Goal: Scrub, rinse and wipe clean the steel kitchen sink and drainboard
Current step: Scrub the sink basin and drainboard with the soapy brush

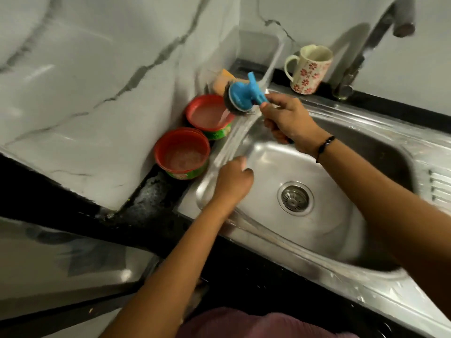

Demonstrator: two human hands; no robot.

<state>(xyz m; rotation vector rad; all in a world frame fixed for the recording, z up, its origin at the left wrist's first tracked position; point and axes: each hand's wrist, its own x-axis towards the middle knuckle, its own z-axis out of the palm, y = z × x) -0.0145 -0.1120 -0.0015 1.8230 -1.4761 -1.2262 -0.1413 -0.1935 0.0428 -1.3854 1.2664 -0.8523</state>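
The steel sink (288,164) has a round drain strainer (295,197) in its wet basin, and the ribbed drainboard (439,181) lies to its right. My right hand (288,120) is over the sink's back left corner and grips a blue scrubber (242,93) with a steel-wool head. A dark end sticks out below the fist. A jet of water (234,137) runs from under that hand down onto my left hand (234,179). The left hand is at the basin's left wall, its fingers curled, with nothing seen in them.
Two red-rimmed green tubs (183,152) (207,115) stand on the black counter left of the sink. Behind them are an orange sponge (223,79) and a clear plastic container (249,52). A floral mug (308,69) and the tap (380,40) stand along the back edge.
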